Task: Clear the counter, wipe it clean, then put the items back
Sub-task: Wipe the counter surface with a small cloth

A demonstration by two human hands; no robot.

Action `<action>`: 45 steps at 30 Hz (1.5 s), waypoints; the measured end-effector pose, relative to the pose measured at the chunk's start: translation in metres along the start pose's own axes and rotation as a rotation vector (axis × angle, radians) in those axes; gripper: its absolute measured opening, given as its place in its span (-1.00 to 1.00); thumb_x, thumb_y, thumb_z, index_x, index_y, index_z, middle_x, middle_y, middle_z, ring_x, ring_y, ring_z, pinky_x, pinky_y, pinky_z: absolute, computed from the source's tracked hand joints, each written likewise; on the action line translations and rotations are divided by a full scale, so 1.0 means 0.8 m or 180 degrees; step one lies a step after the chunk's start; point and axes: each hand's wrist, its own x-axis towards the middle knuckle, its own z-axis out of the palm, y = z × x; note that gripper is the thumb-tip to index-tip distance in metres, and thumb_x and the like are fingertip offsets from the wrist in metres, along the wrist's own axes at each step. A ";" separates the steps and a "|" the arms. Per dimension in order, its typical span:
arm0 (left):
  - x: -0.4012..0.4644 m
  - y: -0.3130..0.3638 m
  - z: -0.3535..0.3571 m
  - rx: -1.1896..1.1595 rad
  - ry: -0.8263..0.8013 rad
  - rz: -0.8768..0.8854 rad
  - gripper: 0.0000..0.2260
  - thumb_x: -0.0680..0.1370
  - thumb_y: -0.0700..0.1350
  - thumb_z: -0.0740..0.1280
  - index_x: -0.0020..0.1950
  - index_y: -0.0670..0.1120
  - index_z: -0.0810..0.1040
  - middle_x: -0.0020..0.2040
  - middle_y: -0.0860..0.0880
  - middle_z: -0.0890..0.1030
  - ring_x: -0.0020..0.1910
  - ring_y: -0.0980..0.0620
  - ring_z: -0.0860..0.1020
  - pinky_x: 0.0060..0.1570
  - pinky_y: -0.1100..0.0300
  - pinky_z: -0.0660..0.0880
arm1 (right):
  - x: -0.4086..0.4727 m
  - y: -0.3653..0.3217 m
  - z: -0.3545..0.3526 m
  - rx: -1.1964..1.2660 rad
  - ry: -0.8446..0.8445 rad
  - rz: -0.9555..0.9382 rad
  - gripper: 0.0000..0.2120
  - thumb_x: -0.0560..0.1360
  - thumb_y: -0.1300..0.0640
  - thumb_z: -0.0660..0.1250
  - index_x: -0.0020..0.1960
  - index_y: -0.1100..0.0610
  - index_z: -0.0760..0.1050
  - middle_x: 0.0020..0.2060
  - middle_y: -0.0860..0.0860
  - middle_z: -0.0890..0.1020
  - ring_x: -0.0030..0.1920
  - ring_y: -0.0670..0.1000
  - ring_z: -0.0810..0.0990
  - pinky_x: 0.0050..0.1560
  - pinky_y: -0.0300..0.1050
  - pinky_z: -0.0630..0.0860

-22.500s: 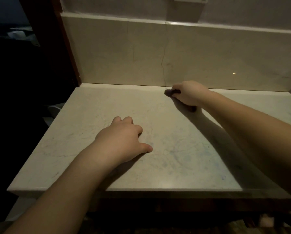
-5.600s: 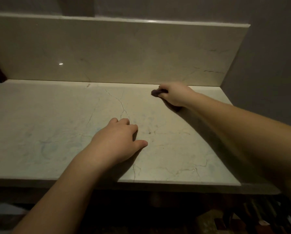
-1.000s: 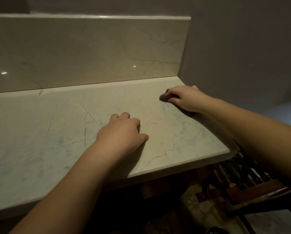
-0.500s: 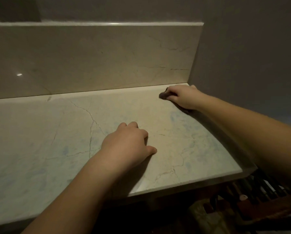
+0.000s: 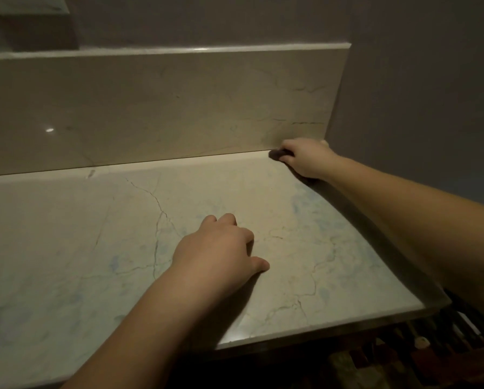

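Note:
The pale marble counter [image 5: 67, 248] has thin dark veins and nothing standing on it. My right hand [image 5: 305, 157] is in the far right corner, where the counter meets the backsplash and the side wall. It is closed over a small dark cloth [image 5: 276, 155], which is pressed on the counter; only the cloth's left end shows past my fingers. My left hand [image 5: 218, 254] rests palm down on the middle of the counter, fingers loosely curled, thumb out, holding nothing.
A marble backsplash [image 5: 165, 108] runs along the back, a grey wall [image 5: 417, 94] closes the right side. Below the counter's right front edge are dark items on the floor [image 5: 445, 338], too dim to name. A ledge [image 5: 30, 4] juts out top left.
My right hand has slid the cloth farther back and right into the corner over the last second. My left hand has stayed planted on the counter.

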 end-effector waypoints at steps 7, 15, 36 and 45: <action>0.002 -0.002 -0.001 0.0091 0.0055 0.0029 -0.54 0.49 0.34 0.24 0.32 0.18 0.47 0.24 0.11 0.41 0.23 0.06 0.32 -0.08 0.13 0.39 | 0.019 -0.017 0.006 0.0009 0.0009 -0.0158 -0.73 0.60 -0.09 0.12 0.19 -0.02 0.47 0.15 0.05 0.54 0.19 0.15 0.47 0.05 0.05 0.28; 0.002 -0.003 -0.003 0.0157 0.0080 0.0068 -0.56 0.49 0.34 0.23 0.30 0.19 0.48 0.21 0.12 0.41 0.22 0.07 0.33 -0.09 0.13 0.40 | 0.007 0.063 -0.003 -0.0092 -0.0008 0.0467 -0.78 0.60 -0.06 0.13 0.16 -0.04 0.45 0.17 0.05 0.56 0.19 0.16 0.47 0.12 0.08 0.28; 0.005 0.020 0.005 -0.0024 0.0257 -0.0253 -0.54 0.51 0.30 0.24 0.35 0.15 0.43 0.26 0.08 0.39 0.26 0.05 0.32 0.10 0.07 0.46 | -0.029 0.048 -0.004 0.0245 -0.0148 -0.0213 -0.78 0.58 -0.07 0.17 0.16 -0.05 0.49 0.14 0.00 0.58 0.17 0.10 0.50 0.17 0.08 0.40; 0.002 0.060 0.016 -0.0119 0.0394 0.0051 -0.55 0.55 0.28 0.16 0.40 0.15 0.34 0.33 0.11 0.33 0.31 0.07 0.26 0.15 0.09 0.43 | -0.113 0.074 -0.024 0.0538 -0.0465 -0.1090 -0.78 0.57 -0.05 0.23 0.19 -0.18 0.52 -0.04 -0.21 0.48 0.01 -0.22 0.38 0.07 -0.10 0.29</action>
